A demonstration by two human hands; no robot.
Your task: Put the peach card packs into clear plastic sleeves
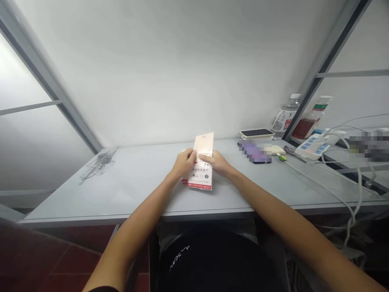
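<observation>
A flat ruler-set packet (200,178), with red and black print on white and a pale pinkish upper part, is held upright a little above the desk. My left hand (184,161) pinches its left edge, fingers curled. From the other side my right hand (219,162) grips the right edge, thumb lying across the front. The packet's bottom shows a red band and clear plastic. Behind its lower left, a second red-and-white printed edge (184,180) shows; I cannot tell whether it is a separate packet.
On the grey desk (136,182), a dark scribble-like mark (101,163) lies at the left. To the right are a phone (257,133), a blurred purple item (255,152), two bottles (285,117), a power strip (313,146) and white cables (319,184). A wall stands behind.
</observation>
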